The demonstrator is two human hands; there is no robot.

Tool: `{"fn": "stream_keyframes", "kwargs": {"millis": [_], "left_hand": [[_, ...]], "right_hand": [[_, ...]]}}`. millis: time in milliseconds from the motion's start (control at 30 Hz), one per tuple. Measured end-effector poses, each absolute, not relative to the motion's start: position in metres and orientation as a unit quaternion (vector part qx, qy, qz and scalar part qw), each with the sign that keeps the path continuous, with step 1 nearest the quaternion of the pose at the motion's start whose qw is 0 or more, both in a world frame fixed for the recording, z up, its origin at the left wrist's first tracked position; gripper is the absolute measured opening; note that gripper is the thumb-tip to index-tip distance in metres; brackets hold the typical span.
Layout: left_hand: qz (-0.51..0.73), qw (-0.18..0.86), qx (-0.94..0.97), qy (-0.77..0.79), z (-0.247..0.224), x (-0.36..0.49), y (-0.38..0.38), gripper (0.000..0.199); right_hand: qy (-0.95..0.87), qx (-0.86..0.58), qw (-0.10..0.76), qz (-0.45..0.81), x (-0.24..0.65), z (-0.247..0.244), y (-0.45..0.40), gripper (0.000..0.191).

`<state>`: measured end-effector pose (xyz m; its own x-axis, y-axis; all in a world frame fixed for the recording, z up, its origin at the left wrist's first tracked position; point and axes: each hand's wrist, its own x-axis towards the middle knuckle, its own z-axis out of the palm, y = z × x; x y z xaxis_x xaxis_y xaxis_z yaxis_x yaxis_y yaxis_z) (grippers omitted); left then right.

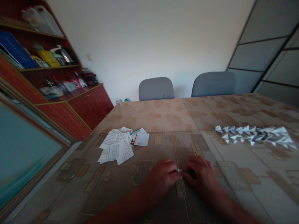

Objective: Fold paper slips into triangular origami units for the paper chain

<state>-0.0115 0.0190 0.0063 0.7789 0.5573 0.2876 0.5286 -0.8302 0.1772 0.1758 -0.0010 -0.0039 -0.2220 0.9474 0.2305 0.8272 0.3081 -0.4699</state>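
Both hands meet low in the head view, just above the patterned tablecloth. Between their fingertips is a small white piece of paper (179, 173), mostly covered by the fingers. My left hand (161, 177) pinches its left side with thumb and forefinger. On the other side, my right hand (201, 174) is closed on the paper, its fingers curled. Printed paper slips (116, 147) lie in a loose, overlapping pile to the left beyond my left hand. Several folded, pointed paper pieces (254, 135) form rows at the right.
The table (163, 116) has a patterned cover. Two grey chairs (156, 88) stand behind its far edge, against a white wall. At the left rises a red-brown cabinet (91, 105) with loaded shelves. Panelled doors (263, 53) are at the right.
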Motion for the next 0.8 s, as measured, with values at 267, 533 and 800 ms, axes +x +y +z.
{"fn": "stream_keyframes", "kwargs": {"millis": [267,533,800], "left_hand": [[0.126,-0.03,0.956,0.261,0.014,-0.011,0.01,0.02],[0.143,0.002,0.946,0.29,0.001,-0.028,0.0,0.018],[0.168,0.034,0.936,0.309,-0.008,-0.033,-0.006,0.034]], "right_hand": [[-0.759,-0.594,0.25,0.094,0.174,-0.005,-0.001,0.014],[-0.755,-0.608,0.235,0.062,0.168,-0.006,-0.005,0.014],[-0.764,-0.599,0.218,0.094,0.178,-0.008,0.0,0.011]]}}
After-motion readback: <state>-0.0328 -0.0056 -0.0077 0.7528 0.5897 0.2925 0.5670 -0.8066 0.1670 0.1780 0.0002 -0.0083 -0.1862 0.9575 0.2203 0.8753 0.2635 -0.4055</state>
